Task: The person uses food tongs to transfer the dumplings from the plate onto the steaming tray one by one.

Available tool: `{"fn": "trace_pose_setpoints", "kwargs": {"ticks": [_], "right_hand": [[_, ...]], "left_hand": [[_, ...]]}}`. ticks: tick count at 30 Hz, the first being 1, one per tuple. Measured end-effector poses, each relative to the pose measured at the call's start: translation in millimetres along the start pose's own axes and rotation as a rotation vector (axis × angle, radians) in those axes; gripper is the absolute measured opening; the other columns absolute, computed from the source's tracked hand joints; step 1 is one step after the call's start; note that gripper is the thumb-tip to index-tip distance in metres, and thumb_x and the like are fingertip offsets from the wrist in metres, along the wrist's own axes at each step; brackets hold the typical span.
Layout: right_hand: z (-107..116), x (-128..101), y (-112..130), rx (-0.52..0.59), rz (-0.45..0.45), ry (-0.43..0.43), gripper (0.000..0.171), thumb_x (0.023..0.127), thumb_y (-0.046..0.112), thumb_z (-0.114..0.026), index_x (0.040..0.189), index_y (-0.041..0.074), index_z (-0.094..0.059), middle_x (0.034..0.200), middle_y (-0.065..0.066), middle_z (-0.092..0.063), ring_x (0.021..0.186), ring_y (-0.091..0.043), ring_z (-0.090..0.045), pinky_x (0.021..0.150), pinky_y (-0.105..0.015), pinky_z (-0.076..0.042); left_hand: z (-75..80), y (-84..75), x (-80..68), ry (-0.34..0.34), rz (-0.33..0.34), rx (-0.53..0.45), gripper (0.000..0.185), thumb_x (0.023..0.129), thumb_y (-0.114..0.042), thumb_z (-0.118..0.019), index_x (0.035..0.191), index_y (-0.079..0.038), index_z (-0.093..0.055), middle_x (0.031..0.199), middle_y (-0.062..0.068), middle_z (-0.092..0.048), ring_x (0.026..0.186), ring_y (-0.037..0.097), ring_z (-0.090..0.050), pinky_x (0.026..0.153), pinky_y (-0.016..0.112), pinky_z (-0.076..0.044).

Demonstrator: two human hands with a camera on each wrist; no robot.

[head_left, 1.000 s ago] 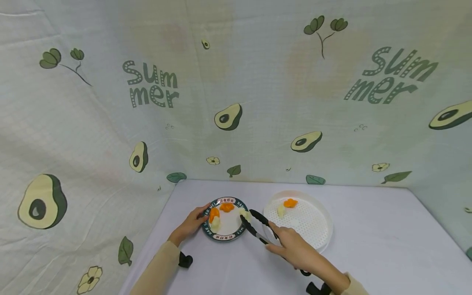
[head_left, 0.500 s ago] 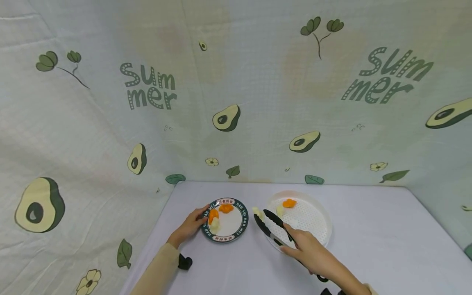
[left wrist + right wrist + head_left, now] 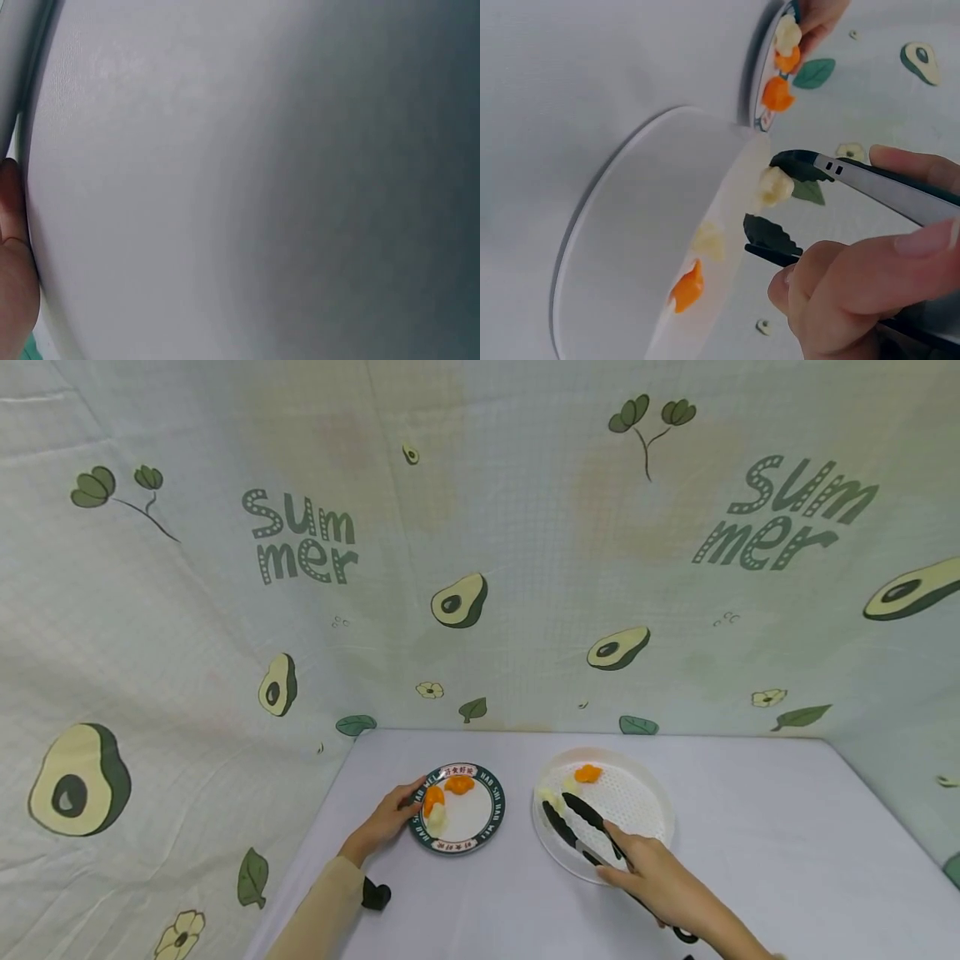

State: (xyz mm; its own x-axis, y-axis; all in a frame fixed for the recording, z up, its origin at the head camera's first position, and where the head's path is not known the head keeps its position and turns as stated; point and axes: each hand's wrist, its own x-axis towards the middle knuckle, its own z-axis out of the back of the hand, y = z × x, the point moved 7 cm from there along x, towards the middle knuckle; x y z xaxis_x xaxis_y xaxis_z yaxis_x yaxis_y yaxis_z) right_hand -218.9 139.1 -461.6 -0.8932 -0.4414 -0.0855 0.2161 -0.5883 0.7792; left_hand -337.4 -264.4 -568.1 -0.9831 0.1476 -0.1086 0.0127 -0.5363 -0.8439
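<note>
Right hand (image 3: 660, 881) grips black tongs (image 3: 581, 831), carrying a pale dumpling (image 3: 547, 796) over the white perforated tray (image 3: 645, 852).
Left hand (image 3: 386, 817), fingers relaxed, steadies the small plate (image 3: 491, 814) to the left.

walls: avocado-print cloth (image 3: 480, 568) | table: white cloth (image 3: 750, 827)

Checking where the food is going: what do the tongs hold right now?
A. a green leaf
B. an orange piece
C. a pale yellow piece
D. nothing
C: the tongs in the right hand carry a pale yellow piece over the rim of the white perforated tray.
</note>
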Motion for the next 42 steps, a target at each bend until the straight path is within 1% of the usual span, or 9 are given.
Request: {"fn": "trace_pose_setpoints", "kwargs": {"ticks": [7, 14, 19, 23, 26, 29, 34, 38, 42], "right_hand": [[2.3, -2.1, -10.5, 0.01, -0.01, 0.009, 0.08, 0.098, 0.032, -0.064, 0.145, -0.021, -0.028, 0.046, 0.004, -0.042, 0.026, -0.007, -0.042, 0.026, -0.031, -0.04], [-1.7, -1.2, -17.3, 0.014, -0.011, 0.025, 0.079, 0.098, 0.03, -0.065, 0.144, -0.022, -0.028, 0.047, 0.002, -0.045, 0.027, -0.007, -0.043, 0.026, -0.032, -0.04], [-3.6, 1.4, -19.4, 0.007, 0.006, 0.03, 0.078, 0.098, 0.029, -0.065, 0.143, -0.023, -0.028, 0.045, 0.003, -0.047, 0.027, -0.008, -0.044, 0.026, -0.031, -0.04], [-6.0, 3.1, -22.9, 0.015, 0.005, 0.038, 0.079, 0.098, 0.029, -0.064, 0.143, -0.024, -0.027, 0.047, -0.003, -0.051, 0.027, -0.008, -0.044, 0.026, -0.031, -0.04], [-7.4, 3.9, -24.9, 0.023, 0.006, 0.042, 0.08, 0.098, 0.03, -0.064, 0.143, -0.024, -0.026, 0.05, -0.007, -0.055, 0.027, -0.008, -0.044, 0.026, -0.03, -0.04], [-7.0, 4.3, -25.0, 0.02, 0.004, 0.038, 0.081, 0.098, 0.03, -0.065, 0.143, -0.024, -0.026, 0.05, -0.006, -0.055, 0.027, -0.008, -0.044, 0.026, -0.03, -0.04], [-2.6, 5.5, -21.5, -0.009, 0.005, 0.005, 0.082, 0.097, 0.032, -0.066, 0.143, -0.024, -0.026, 0.045, 0.0, -0.047, 0.026, -0.009, -0.044, 0.026, -0.031, -0.04], [-0.1, 7.1, -16.8, -0.022, 0.011, -0.015, 0.083, 0.097, 0.034, -0.065, 0.143, -0.024, -0.027, 0.048, 0.0, -0.046, 0.026, -0.009, -0.043, 0.027, -0.031, -0.041], [1.0, 10.0, -9.1, -0.023, 0.033, -0.036, 0.084, 0.097, 0.034, -0.066, 0.143, -0.024, -0.028, 0.05, 0.002, -0.044, 0.027, -0.006, -0.041, 0.028, -0.028, -0.04]], "left_hand": [[0.7, -3.4, 0.0, -0.005, -0.015, 0.011, 0.052, 0.102, -0.018, -0.058, 0.152, -0.018, -0.044, 0.143, 0.02, -0.047, 0.133, 0.041, -0.041, 0.112, 0.061, -0.029], [-0.8, -1.8, -0.7, -0.008, 0.01, 0.009, 0.052, 0.101, -0.017, -0.058, 0.152, -0.019, -0.045, 0.143, 0.019, -0.048, 0.131, 0.039, -0.043, 0.111, 0.061, -0.03], [-1.1, -3.1, -2.6, -0.013, 0.006, 0.008, 0.051, 0.101, -0.017, -0.059, 0.151, -0.018, -0.046, 0.141, 0.019, -0.049, 0.128, 0.038, -0.045, 0.11, 0.062, -0.031], [-1.1, -0.7, -0.7, -0.008, 0.014, 0.005, 0.052, 0.101, -0.018, -0.059, 0.152, -0.02, -0.045, 0.142, 0.017, -0.049, 0.129, 0.037, -0.044, 0.111, 0.06, -0.031], [-0.9, -0.2, 0.7, -0.008, 0.007, 0.009, 0.052, 0.102, -0.017, -0.059, 0.152, -0.019, -0.045, 0.142, 0.017, -0.049, 0.13, 0.037, -0.043, 0.112, 0.06, -0.031], [-0.6, -0.8, 0.8, -0.011, 0.004, 0.008, 0.052, 0.102, -0.017, -0.058, 0.152, -0.018, -0.045, 0.141, 0.017, -0.049, 0.129, 0.037, -0.044, 0.112, 0.06, -0.031], [0.0, -1.5, 0.0, -0.012, -0.001, 0.006, 0.051, 0.102, -0.017, -0.058, 0.151, -0.018, -0.045, 0.14, 0.016, -0.05, 0.127, 0.035, -0.045, 0.111, 0.06, -0.032], [0.2, -2.0, -0.7, -0.009, -0.007, 0.002, 0.051, 0.102, -0.016, -0.058, 0.151, -0.018, -0.045, 0.141, 0.017, -0.049, 0.127, 0.036, -0.045, 0.111, 0.06, -0.032], [-0.6, -1.3, -0.7, -0.009, 0.001, 0.005, 0.052, 0.102, -0.016, -0.058, 0.152, -0.018, -0.045, 0.141, 0.017, -0.049, 0.129, 0.036, -0.044, 0.112, 0.059, -0.031]]}}
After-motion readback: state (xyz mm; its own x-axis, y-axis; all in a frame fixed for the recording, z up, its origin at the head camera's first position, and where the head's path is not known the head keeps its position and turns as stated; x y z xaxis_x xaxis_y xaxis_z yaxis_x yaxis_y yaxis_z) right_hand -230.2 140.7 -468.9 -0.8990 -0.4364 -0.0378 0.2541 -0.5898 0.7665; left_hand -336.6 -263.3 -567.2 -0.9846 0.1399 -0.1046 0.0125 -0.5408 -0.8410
